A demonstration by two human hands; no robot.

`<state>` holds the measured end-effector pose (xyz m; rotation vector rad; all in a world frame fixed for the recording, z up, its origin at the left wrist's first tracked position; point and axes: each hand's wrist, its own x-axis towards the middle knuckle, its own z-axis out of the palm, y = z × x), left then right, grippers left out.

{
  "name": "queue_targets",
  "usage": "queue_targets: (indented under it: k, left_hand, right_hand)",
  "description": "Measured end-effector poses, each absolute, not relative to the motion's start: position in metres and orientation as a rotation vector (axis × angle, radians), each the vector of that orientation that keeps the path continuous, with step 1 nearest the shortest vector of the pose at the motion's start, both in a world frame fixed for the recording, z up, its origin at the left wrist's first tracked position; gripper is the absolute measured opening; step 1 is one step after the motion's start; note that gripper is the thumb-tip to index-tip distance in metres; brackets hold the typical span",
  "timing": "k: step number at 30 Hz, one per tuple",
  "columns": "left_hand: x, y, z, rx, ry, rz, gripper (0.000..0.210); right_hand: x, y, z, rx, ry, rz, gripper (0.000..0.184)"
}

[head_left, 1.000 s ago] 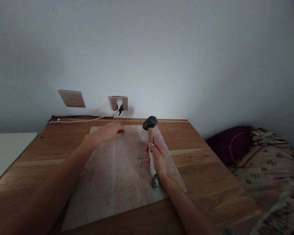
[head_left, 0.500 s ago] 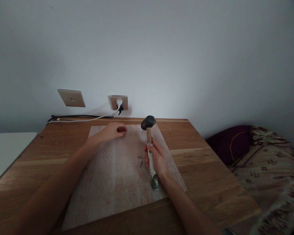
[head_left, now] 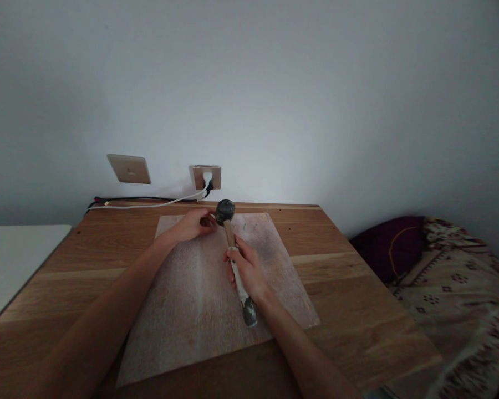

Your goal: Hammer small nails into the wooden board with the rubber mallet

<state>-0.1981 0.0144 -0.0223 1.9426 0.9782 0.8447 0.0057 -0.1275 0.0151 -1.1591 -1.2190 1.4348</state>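
My right hand (head_left: 249, 271) is wrapped around the pale, worn handle of a hammer (head_left: 225, 212) with a dark, rounded head. The head hangs over the far part of a pale wooden board (head_left: 183, 316), close beside my left hand's fingertips. At the board's far left part, my left hand (head_left: 195, 223) is closed, with thumb and fingers brought together; whatever they pinch is too small to make out. Small nails (head_left: 255, 225) show on the board right of the hammer head. The area under my right hand is hidden.
The board lies on a wooden tabletop (head_left: 341, 293) against a wall. A wall socket (head_left: 216, 178) holds plugs, with cables (head_left: 149, 206) along the back edge. A white surface (head_left: 20, 260) stands left; patterned fabric (head_left: 453, 288) and a purple cushion (head_left: 386, 244) lie right.
The hammer in my right hand has moved left, its head now beside my left hand. The loose nails seen near the handle are now covered. The view has shifted slightly.
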Motion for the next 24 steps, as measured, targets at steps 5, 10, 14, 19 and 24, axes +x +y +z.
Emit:
queue_targets:
  k: [5, 10, 14, 19, 24]
  left_hand:
    - [-0.197, 0.018, -0.028, 1.902, 0.927, 0.88, 0.048]
    - [-0.199, 0.021, -0.031, 1.872, 0.939, 0.887, 0.054]
    - [-0.199, 0.018, -0.025, 1.846, 0.917, 0.881, 0.052]
    - [-0.195, 0.016, -0.019, 1.859, 0.846, 0.865, 0.044]
    - [-0.196, 0.013, -0.017, 1.942, 0.911, 0.811, 0.045]
  right_hand:
    - [0.001, -0.133, 0.007, -1.144, -1.256, 1.416, 0.021]
    - [0.003, -0.131, 0.004, -1.145, -1.295, 1.414, 0.019]
    - [0.004, -0.13, 0.004, -1.136, -1.329, 1.416, 0.022]
    - [0.003, -0.13, 0.004, -1.139, -1.339, 1.43, 0.021]
    - [0.007, -0.13, 0.006, -1.128, -1.273, 1.469, 0.023]
